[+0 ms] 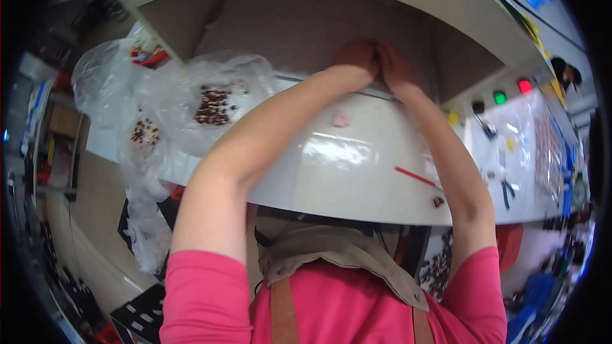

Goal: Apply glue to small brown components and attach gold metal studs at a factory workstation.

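Both arms reach forward into a beige box-like housing with a dark inside. My left hand (358, 57) is curled and meets my right hand (396, 69) near the back of the opening. The fingers of both look bent inward and closed; what lies between them, if anything, is too dark to make out. On the white tabletop (290, 175), nearer than the hands, lies a small pale pink piece (342, 120). A thin red stick (415, 176) and a small dark brown piece (438, 202) lie beside my right forearm.
Clear plastic bags (185, 89) with small brown pieces (213, 105) spread over the left of the table. Green (500, 97) and red (524, 85) round buttons sit on the housing's right side. Dark-handled pliers (507, 194) and a bubble-wrap-like clear package (547, 153) lie on the right.
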A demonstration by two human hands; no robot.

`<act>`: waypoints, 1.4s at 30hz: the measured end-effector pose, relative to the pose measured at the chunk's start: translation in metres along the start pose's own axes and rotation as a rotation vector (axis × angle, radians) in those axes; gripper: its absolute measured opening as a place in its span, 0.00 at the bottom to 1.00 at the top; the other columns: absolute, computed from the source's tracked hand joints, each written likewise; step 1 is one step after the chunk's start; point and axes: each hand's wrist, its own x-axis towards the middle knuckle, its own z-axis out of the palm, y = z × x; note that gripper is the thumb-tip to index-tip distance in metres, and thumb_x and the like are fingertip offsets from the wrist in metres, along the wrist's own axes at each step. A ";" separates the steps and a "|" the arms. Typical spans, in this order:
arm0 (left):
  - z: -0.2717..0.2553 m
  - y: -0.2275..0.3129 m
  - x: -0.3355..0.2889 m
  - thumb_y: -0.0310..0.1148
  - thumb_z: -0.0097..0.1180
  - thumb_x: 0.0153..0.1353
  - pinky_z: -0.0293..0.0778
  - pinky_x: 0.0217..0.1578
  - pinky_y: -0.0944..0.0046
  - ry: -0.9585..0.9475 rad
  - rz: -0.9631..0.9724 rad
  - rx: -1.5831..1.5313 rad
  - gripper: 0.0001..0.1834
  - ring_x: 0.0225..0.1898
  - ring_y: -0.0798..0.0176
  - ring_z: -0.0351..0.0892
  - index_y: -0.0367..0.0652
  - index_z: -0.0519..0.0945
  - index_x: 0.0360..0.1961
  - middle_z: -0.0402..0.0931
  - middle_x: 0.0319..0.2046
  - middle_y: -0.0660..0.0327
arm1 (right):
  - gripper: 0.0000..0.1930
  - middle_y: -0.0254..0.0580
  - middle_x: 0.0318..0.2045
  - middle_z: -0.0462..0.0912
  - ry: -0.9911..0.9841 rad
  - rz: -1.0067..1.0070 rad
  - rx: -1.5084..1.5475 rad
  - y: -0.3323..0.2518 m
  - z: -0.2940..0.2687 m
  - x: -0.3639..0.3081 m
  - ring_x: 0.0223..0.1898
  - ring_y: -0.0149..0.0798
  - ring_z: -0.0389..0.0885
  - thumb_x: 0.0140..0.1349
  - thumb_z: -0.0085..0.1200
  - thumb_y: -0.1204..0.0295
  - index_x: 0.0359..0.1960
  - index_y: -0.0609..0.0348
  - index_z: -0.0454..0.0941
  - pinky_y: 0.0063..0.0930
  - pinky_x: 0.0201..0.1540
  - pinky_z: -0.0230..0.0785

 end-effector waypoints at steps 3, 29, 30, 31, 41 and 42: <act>-0.006 0.028 -0.038 0.38 0.46 0.59 0.71 0.47 0.49 -0.158 -0.125 -0.102 0.18 0.43 0.41 0.76 0.38 0.75 0.46 0.77 0.40 0.43 | 0.14 0.57 0.44 0.77 0.024 -0.297 0.204 -0.005 -0.019 -0.028 0.45 0.59 0.75 0.67 0.41 0.66 0.48 0.58 0.74 0.41 0.47 0.69; 0.009 -0.029 0.057 0.37 0.45 0.60 0.70 0.49 0.49 0.206 0.144 0.081 0.17 0.47 0.42 0.73 0.38 0.74 0.45 0.73 0.45 0.46 | 0.18 0.53 0.51 0.74 -0.179 -0.088 -0.080 -0.003 -0.040 0.002 0.51 0.53 0.73 0.67 0.41 0.61 0.52 0.57 0.72 0.38 0.53 0.66; 0.013 -0.029 0.060 0.37 0.45 0.60 0.70 0.49 0.49 0.198 0.156 0.074 0.17 0.47 0.42 0.73 0.38 0.74 0.45 0.73 0.45 0.46 | 0.18 0.52 0.51 0.74 -0.189 -0.196 -0.094 0.003 -0.037 0.000 0.51 0.53 0.73 0.67 0.41 0.61 0.52 0.58 0.72 0.38 0.53 0.65; 0.014 -0.024 0.056 0.36 0.45 0.60 0.70 0.48 0.49 0.061 0.154 0.063 0.16 0.46 0.42 0.73 0.37 0.74 0.43 0.73 0.44 0.45 | 0.18 0.52 0.51 0.74 -0.192 -0.176 -0.090 0.006 -0.040 -0.009 0.51 0.53 0.73 0.67 0.41 0.61 0.52 0.58 0.72 0.38 0.53 0.65; -0.008 0.082 -0.056 0.37 0.42 0.64 0.67 0.51 0.51 -0.088 0.440 -0.179 0.20 0.49 0.43 0.72 0.35 0.71 0.53 0.73 0.47 0.46 | 0.15 0.50 0.50 0.76 -0.193 -0.174 0.100 0.012 -0.118 -0.128 0.54 0.49 0.71 0.65 0.44 0.68 0.48 0.64 0.74 0.35 0.57 0.62; -0.014 0.081 -0.049 0.38 0.42 0.65 0.66 0.53 0.52 -0.121 0.327 -0.116 0.21 0.51 0.44 0.71 0.36 0.71 0.54 0.72 0.50 0.45 | 0.15 0.50 0.50 0.75 -0.179 -0.087 0.095 0.015 -0.124 -0.132 0.55 0.48 0.71 0.66 0.43 0.69 0.48 0.64 0.74 0.34 0.57 0.61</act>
